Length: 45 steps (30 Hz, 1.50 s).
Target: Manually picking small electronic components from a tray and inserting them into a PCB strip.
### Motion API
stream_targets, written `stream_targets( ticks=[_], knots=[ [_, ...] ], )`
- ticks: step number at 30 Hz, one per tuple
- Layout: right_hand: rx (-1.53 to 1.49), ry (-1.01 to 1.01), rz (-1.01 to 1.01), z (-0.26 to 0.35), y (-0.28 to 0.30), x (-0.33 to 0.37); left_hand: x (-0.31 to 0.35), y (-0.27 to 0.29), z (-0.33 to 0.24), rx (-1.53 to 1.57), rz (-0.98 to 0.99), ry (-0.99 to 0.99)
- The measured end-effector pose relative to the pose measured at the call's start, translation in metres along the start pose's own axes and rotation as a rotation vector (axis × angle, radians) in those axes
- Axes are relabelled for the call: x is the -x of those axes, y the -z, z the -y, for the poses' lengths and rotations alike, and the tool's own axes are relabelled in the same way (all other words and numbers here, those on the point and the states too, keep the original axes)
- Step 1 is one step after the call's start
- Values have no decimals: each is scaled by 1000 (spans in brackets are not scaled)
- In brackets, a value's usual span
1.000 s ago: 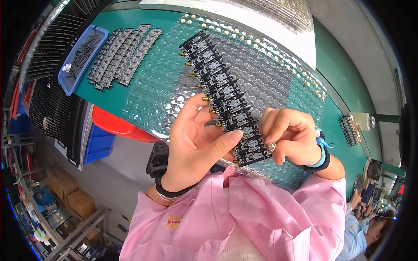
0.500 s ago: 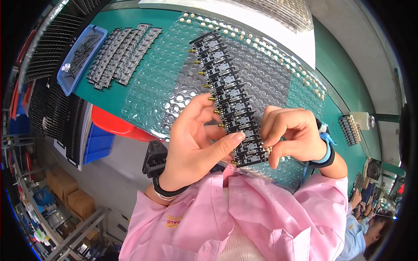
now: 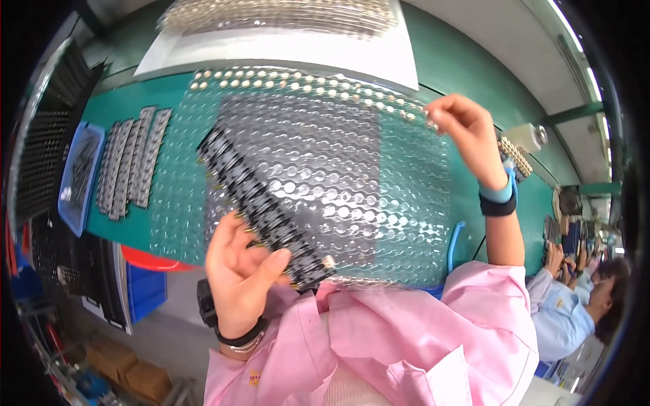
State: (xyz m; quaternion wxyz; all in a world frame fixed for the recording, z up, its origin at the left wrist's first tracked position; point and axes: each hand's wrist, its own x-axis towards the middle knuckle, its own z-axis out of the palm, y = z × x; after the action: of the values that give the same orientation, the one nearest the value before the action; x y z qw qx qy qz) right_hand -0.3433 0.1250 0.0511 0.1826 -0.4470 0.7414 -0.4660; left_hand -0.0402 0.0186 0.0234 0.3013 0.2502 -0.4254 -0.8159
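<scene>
My left hand [image 3: 237, 284] grips a long black circuit board strip [image 3: 261, 206] near its lower end, thumb on top and fingers beneath. The strip slants up to the left above a clear bubble-patterned sheet [image 3: 416, 233]. Small brass-coloured connectors stick out along its left edge, and a small pale part [image 3: 329, 262] sits by its lower right end. My right hand [image 3: 470, 135] is out at the sheet's far right corner, thumb and fingers pinched beside the last of several small pale parts [image 3: 318, 88] in rows. Whatever lies between those fingertips is too small to make out.
Several board strips [image 3: 132, 162] lie at the left next to a blue tray [image 3: 82, 177] of thin dark pieces. A white bottle [image 3: 528, 137] and a block of pale parts [image 3: 514, 157] stand at the right. Beyond the sheet is a stacked clear tray [image 3: 284, 19]. People sit farther right.
My right hand has left the strip's lower end and reached out to the far right, over the rows of pale parts. The left hand, still holding the strip, appears lower left as the view shifts.
</scene>
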Motion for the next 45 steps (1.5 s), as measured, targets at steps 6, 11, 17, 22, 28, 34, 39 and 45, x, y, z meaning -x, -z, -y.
stream_targets(
  ticks=[6,11,17,22,28,34,39,45],
  knots=[
    [538,-88,-49,-56,49,7,2,4,4,-81,-77,-83],
    [590,-130,-8,-55,42,4,-3,2,10,-78,-76,-42],
    [628,-127,-1,-54,39,2,-3,0,6,-71,-66,-36],
    [564,-166,-23,-37,35,3,-4,1,6,-59,-30,-26],
    [146,-118,115,-8,9,9,-9,-12,2,12,9,8],
    [-374,-161,395,36,-38,33,-12,-23,3,76,121,23],
    [-729,-215,575,47,-55,42,-12,-25,10,52,154,66],
    [-867,-403,622,53,-60,46,-10,-24,11,75,177,101]
  ],
)
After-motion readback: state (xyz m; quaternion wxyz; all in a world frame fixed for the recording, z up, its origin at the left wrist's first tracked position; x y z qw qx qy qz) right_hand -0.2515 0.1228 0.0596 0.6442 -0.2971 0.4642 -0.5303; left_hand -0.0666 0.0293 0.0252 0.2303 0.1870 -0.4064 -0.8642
